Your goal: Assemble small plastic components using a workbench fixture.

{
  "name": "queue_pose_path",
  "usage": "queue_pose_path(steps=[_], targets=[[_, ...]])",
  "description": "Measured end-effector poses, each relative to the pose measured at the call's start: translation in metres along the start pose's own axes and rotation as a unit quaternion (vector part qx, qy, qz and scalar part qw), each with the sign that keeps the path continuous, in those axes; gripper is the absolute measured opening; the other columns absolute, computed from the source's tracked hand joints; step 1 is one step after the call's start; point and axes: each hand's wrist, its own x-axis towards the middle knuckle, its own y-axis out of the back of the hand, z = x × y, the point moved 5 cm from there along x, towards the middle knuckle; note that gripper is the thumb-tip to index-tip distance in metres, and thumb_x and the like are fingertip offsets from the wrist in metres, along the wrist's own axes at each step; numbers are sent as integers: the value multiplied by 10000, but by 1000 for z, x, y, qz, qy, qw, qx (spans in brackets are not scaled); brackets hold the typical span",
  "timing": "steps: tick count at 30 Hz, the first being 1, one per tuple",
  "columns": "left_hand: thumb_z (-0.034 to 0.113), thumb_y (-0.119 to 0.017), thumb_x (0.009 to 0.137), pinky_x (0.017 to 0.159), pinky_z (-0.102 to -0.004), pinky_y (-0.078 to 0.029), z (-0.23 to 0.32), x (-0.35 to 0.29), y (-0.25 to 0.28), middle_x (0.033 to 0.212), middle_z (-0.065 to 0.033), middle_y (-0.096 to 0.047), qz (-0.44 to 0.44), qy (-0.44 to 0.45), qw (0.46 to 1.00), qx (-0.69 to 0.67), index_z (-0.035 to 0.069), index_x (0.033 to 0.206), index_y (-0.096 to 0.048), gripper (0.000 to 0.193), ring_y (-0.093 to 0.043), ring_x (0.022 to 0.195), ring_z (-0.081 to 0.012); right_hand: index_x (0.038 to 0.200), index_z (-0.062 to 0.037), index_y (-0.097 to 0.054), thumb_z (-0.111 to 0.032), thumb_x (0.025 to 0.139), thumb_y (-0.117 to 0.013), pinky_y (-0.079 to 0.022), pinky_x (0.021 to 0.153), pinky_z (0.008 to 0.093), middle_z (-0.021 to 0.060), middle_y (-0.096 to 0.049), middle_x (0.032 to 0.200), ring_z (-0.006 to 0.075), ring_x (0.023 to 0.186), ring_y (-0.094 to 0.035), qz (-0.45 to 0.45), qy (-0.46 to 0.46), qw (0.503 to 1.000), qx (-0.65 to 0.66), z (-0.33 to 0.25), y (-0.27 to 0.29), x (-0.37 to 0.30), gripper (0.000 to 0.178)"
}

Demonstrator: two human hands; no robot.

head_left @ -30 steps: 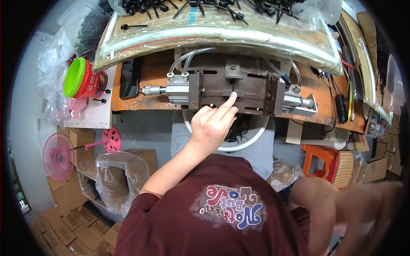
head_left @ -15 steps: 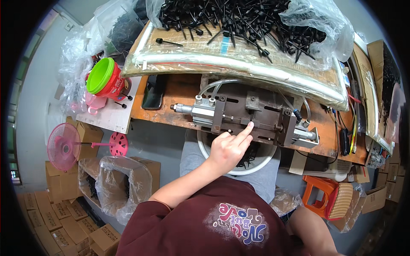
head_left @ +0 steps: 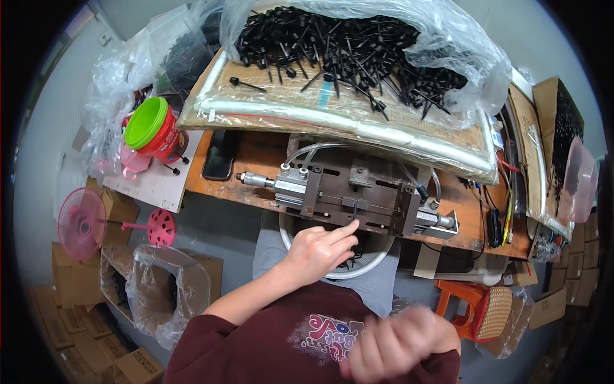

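Metal press fixture (head_left: 348, 195) sits at the centre of the frame on the orange-brown workbench (head_left: 256, 157), with a silver cylinder sticking out at each end and clear hoses looping over its top. Left hand (head_left: 316, 253) reaches up to its lower edge — index finger stretched out and touching a thin black pin (head_left: 355, 211) that stands upright in the fixture, the other fingers loosely curled, gripping nothing that can be seen. Just below the fixture lies a white round basin (head_left: 377, 259), partly hidden by that hand. Right hand (head_left: 396, 345) is at the lower centre of the frame, heavily blurred; whether its fingers are open or closed cannot be told. Above the fixture, a heap of black pins (head_left: 345, 51) lies in a clear plastic bag across the top of the frame. At upper left stands a red cup with a green lid (head_left: 150, 128) — a pink fan (head_left: 83, 224) is at far left.
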Motion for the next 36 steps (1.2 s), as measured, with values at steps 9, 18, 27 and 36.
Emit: queue_pose_path(steps=[9, 18, 27, 36], targets=[[368, -806, 775, 608, -284, -531, 12, 7, 20, 1222, -57, -699, -56, -14, 997, -57, 111, 1214, -688, 522, -667, 652, -193, 780, -52, -601, -67, 804, -728, -429, 655, 376, 75, -610, 753, 274, 679, -578, 4, -447, 838, 314, 80, -114, -54, 130], [174, -847, 751, 535, -241, -474, 38, 19, 29, 1070, -64, -754, 13, -85, 981, -175, 68, 1135, -722, 418, -686, 661, -157, 938, -66, -655, -265, 810, -763, -531, 718, 392, 68, -689, 908, 264, 775, -670, -84, -519, 824, 213, 133, -239, -60, 260], [131, -843, 759, 629, -292, -561, 39, 13, 52, 941, -168, -756, -176, -87, 788, -583, -28, 940, -764, 254, -746, 782, -245, 977, -93, -727, -177, 779, -705, -553, 835, 427, 103, -734, 983, 296, 987, -687, -280, -531, 757, 258, 140, -254, -71, 216], [299, -728, 891, 735, -442, -570, 98, 29, 89, 972, -201, -711, -272, -267, 339, -860, -43, 961, -726, 349, -681, 823, -346, 1011, -85, -777, -263, 815, -739, -557, 853, 414, 145, -745, 967, 311, 948, -705, -314, -543, 728, 276, 154, -240, -85, 268]])
